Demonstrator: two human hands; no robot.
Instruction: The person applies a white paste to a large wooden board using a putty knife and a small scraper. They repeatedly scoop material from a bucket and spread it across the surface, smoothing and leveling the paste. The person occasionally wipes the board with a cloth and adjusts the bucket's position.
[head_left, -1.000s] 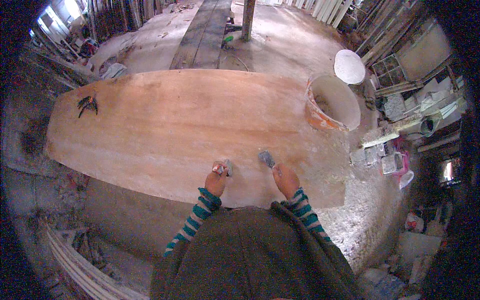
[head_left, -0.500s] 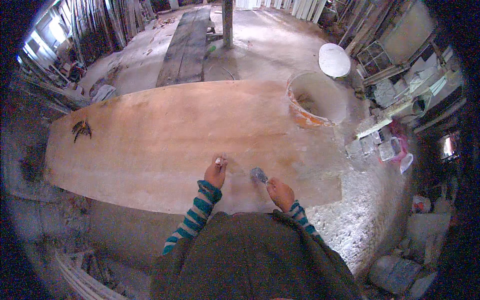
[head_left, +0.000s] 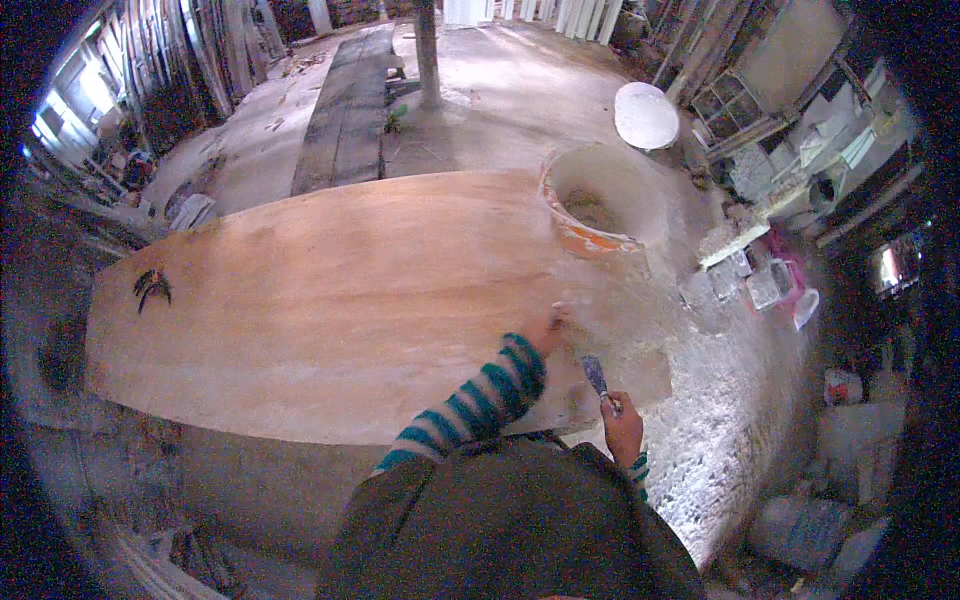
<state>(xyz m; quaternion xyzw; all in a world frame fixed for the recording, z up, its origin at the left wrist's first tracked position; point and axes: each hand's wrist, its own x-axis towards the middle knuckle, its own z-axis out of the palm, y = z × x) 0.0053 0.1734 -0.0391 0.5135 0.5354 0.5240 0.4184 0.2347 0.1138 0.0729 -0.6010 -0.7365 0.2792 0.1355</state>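
A large reddish-brown wooden board (head_left: 330,300) lies flat across the middle of the view. My left hand (head_left: 548,328), in a teal-striped sleeve, reaches across to the board's right part and presses a small pale tool against the white-smeared surface. My right hand (head_left: 622,428) is lower, at the board's near right corner, closed around the handle of a putty knife (head_left: 595,375) whose blade points up and away from me. White filler covers the board's right end (head_left: 620,330).
An orange bucket (head_left: 600,205) with pale paste stands at the board's far right corner, with a white lid (head_left: 645,115) beyond it. Clutter and containers (head_left: 760,280) line the right side. A dark plank (head_left: 345,115) and a post (head_left: 427,50) lie behind. A black mark (head_left: 152,287) sits on the board's left end.
My left hand has reached farther right and away across the board. My right hand has drawn back toward my body with the putty knife. The view has turned left.
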